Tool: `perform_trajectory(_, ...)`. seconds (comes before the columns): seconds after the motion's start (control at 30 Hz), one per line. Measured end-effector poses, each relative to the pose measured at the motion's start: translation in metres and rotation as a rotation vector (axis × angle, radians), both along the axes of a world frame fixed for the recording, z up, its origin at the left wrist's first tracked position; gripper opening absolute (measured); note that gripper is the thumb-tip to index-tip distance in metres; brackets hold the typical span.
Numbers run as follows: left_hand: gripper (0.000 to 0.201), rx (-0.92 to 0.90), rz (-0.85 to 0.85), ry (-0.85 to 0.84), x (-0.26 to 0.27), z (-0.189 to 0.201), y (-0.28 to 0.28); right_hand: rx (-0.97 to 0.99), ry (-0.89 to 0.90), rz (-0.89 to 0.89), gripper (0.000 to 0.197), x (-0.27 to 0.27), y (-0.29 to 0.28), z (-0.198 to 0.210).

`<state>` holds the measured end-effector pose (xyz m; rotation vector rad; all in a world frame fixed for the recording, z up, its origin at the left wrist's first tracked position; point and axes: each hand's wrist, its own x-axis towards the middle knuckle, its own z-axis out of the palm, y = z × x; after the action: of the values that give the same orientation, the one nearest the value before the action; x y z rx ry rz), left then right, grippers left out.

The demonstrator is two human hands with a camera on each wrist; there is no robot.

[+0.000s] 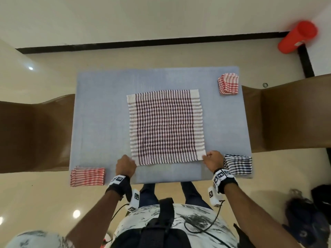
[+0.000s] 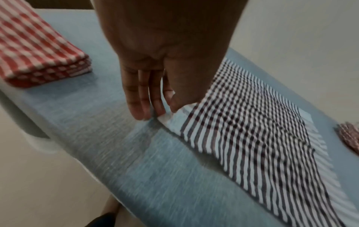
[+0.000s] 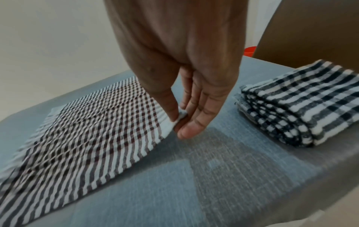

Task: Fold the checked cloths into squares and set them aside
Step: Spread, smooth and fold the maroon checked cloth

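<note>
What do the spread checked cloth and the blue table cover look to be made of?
Spread checked cloth: looks like thin woven cotton, matte; it lies limp with a rippled, crinkled weave and bends softly where each hand pinches a corner. Blue table cover: probably woven fabric, matte with a fine heathered grain; blur leaves that open.

Red cylinder (image 1: 297,37) blurred, dark bag (image 1: 311,212) cut off at right edge

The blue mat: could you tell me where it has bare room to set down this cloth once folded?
On the blue mat, the left strip beside the spread cloth and the far-left corner are bare. The right side is crowded: red stack, dark stack. Another red pile fills the near-left corner.
</note>
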<state>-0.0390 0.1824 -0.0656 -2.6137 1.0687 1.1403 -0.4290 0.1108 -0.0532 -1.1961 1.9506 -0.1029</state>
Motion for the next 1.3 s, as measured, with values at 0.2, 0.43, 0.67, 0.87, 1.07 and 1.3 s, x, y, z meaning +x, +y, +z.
perform_trajectory(0.2,0.020,-0.046,-0.084,0.107,0.015,0.001,-0.004,0.045,-0.170,-0.165,0.021,0.002,0.000,0.021)
perform_trajectory(0.43,0.021,-0.070,-0.590,-0.059,-0.004,-0.004,0.015,0.004,-0.139,0.085,0.031,-0.012,0.012,0.017)
perform_trajectory(0.67,0.004,-0.203,-0.682,-0.090,-0.006,0.013,0.025,-0.183,-0.070,0.130,0.016,-0.019,0.013,0.035)
perform_trajectory(0.87,0.010,-0.409,-0.739,0.043,0.027,0.023,0.044,-0.173,-0.061,0.298,0.013,-0.028,0.013,0.054)
perform_trajectory(1.07,0.026,-0.495,-0.818,0.171,0.045,0.030,0.057,-0.026,-0.119,0.498,0.009,-0.038,0.016,0.065)
perform_trajectory(1.3,0.032,-0.460,-0.610,0.294,0.061,0.048,0.066,0.171,-0.184,0.609,0.013,-0.050,0.018,0.067)
